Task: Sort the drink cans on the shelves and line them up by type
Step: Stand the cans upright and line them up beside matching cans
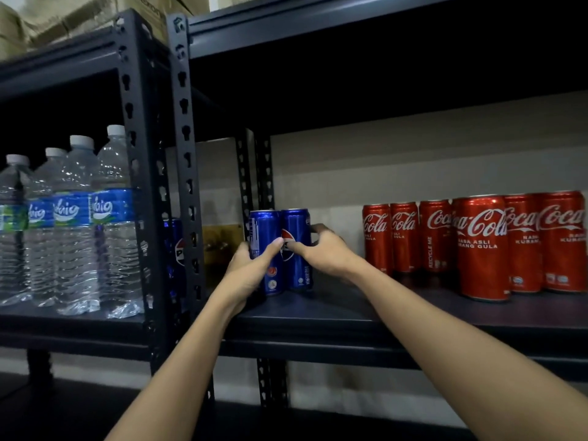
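Observation:
Two blue Pepsi cans stand upright side by side at the left end of the dark shelf [334, 313]. My left hand [246, 272] grips the left Pepsi can [265, 230], thumb across its front. My right hand [324, 249] grips the right Pepsi can [296, 227], thumb on its logo and fingers round its far side. A third Pepsi can [174, 249] shows partly behind the black upright post. Several red Coca-Cola cans [482, 246] stand in a group at the right of the same shelf.
Several water bottles [74, 224] with blue labels fill the neighbouring shelf unit on the left. Black perforated posts [186, 154] divide the two units. Cardboard boxes [63, 17] sit on top at the upper left. Bare shelf lies between the Pepsi and Coca-Cola cans.

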